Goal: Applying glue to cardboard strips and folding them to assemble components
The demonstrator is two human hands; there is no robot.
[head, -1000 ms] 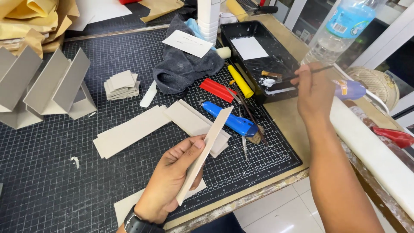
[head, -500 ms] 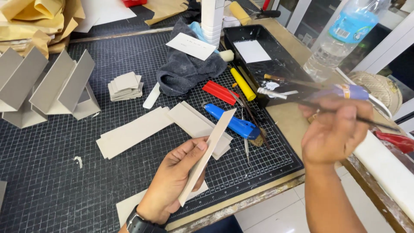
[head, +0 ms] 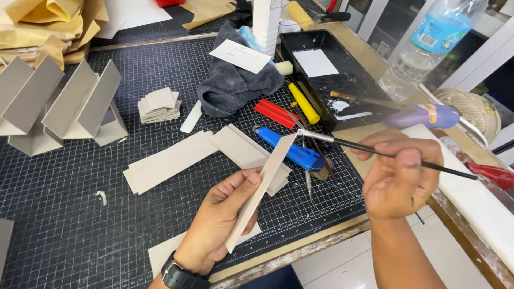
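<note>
Black gridded cutting mat (head: pixel 80 214) covers the workbench, cluttered. Left hand (head: pixel 217 225) is closed around a long grey card strip (head: pixel 259 190), thumb on one face and fingers behind, strip tilted up to the right above the mat's near edge. Right hand (head: pixel 399 179) pinches a thin black brush (head: pixel 375 152), fingers curled tight on the handle; brush tip meets the strip's top end. Flat card pieces (head: pixel 166 160) lie on the mat just beyond the left hand, more (head: pixel 243 150) beside them. Blue cutter (head: pixel 292 150) sits just behind the strip, red cutter (head: pixel 276 113) and yellow tool (head: pixel 304 103) farther back. Dark cloth (head: pixel 235 88) with a white paper slip (head: pixel 240 55) on it sits mid-mat. Black tray (head: pixel 353 80) with white glue smears is at right, water bottle (head: pixel 428 43) beyond it. Folded grey card stands (head: pixel 80 104) at left, small card stack (head: pixel 159 104) near them. Brown paper (head: pixel 43 21) is heaped top left. Black watch (head: pixel 179 275) on left wrist.
</note>
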